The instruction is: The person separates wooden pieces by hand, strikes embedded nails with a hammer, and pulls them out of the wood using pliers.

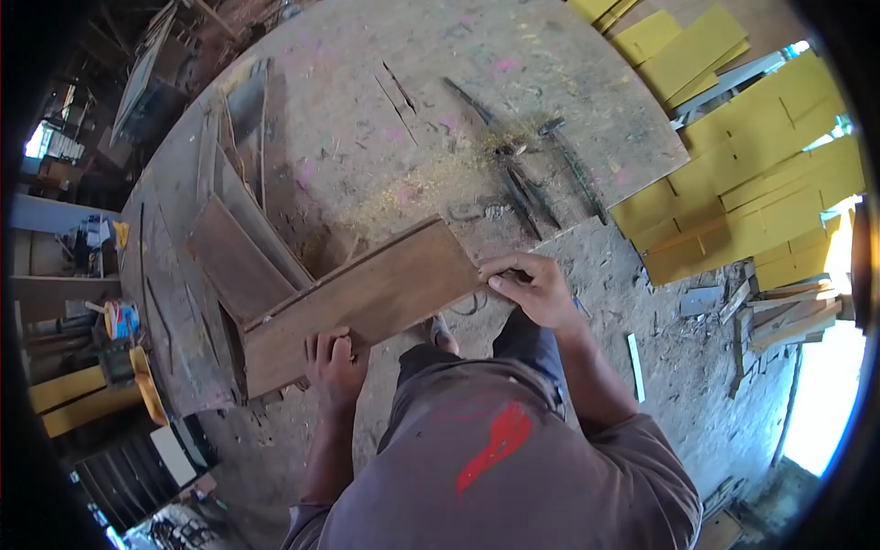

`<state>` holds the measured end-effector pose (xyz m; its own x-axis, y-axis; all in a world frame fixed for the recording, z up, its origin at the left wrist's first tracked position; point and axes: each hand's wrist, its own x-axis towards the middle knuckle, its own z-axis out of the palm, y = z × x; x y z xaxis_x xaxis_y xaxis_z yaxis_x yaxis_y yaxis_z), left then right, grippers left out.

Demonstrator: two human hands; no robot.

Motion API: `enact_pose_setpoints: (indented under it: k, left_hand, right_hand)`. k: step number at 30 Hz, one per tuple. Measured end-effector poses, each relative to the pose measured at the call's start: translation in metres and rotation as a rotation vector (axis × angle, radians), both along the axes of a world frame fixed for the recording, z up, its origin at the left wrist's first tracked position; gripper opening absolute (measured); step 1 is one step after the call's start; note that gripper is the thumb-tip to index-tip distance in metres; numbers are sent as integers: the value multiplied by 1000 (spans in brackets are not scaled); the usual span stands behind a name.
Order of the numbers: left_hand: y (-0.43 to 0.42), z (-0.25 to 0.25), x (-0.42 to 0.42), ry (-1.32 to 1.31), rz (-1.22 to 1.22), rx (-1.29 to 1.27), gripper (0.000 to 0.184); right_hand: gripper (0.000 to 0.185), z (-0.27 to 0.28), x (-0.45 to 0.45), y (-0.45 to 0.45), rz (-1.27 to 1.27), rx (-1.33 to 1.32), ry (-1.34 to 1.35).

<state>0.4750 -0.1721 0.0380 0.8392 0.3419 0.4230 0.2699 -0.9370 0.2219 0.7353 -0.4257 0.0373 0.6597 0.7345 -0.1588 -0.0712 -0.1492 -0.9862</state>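
A long brown wooden board [367, 307] lies slanted across the front edge of the worktable. My left hand [335, 365] grips its near edge towards the left end, fingers curled over the wood. At the board's right end, my right hand [530, 286] pinches the corner between thumb and fingers. Behind the board's left part, a wooden piece with a brown panel [240, 264] rests on the table, partly hidden by the board. Pincers [530, 203] and a hammer [573, 165] lie beyond the right end.
The paint-stained worktable [367, 55] holds sawdust and thin dark tools. Yellow panels [742, 165] spread out at the right, above stacked wood offcuts [793, 321]. A paint bucket [122, 319] stands at the left. A white strip [636, 367] lies on the floor.
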Motion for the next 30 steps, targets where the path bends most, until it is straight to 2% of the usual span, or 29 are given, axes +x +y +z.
enact_pose_setpoints:
  k: [3, 4, 7, 8, 11, 12, 15, 18, 21, 22, 23, 24, 27, 30]
  left_hand:
    - [-20, -23, 31, 101, 85, -119, 24]
    - [-29, -27, 44, 144, 120, -123, 25]
    - [-44, -29, 70, 223, 217, -91, 31]
    - [-51, -34, 73, 208, 245, -62, 35]
    - [-69, -42, 81, 237, 321, 24, 44]
    - [-72, -40, 83, 253, 343, 56, 46]
    - [-66, -25, 92, 192, 370, 69, 42]
    - [-42, 13, 103, 152, 325, 46, 35]
    - [-17, 50, 110, 152, 333, 14, 28]
    - [-11, 61, 116, 88, 323, 38, 20]
    - [-4, 69, 117, 62, 309, 38, 19]
    - [4, 75, 117, 35, 290, 39, 20]
    - [25, 78, 127, -81, 273, 105, 30]
    - [50, 59, 129, -147, 314, 199, 50]
  right_hand:
    - [25, -41, 35, 6, -77, -64, 116]
    - [20, -54, 51, 8, -41, -47, 73]
    - [25, -73, 111, 1, 97, -219, -114]
    - [42, -88, 132, -5, 96, -281, -155]
    - [65, -80, 176, -2, 124, -590, -706]
    - [82, -77, 183, 4, 211, -699, -643]
    - [83, -74, 187, 22, 320, -837, -679]
    - [73, -98, 198, 17, 246, -728, -645]
    - [57, -82, 213, 12, 286, -691, -432]
    - [53, -100, 228, 6, 324, -647, -186]
    - [49, -133, 249, -1, 357, -596, 60]
    - [48, -134, 250, -5, 349, -510, 260]
    - [49, -75, 226, -12, 235, -211, 763]
    - [51, -36, 215, -13, 297, -76, 757]
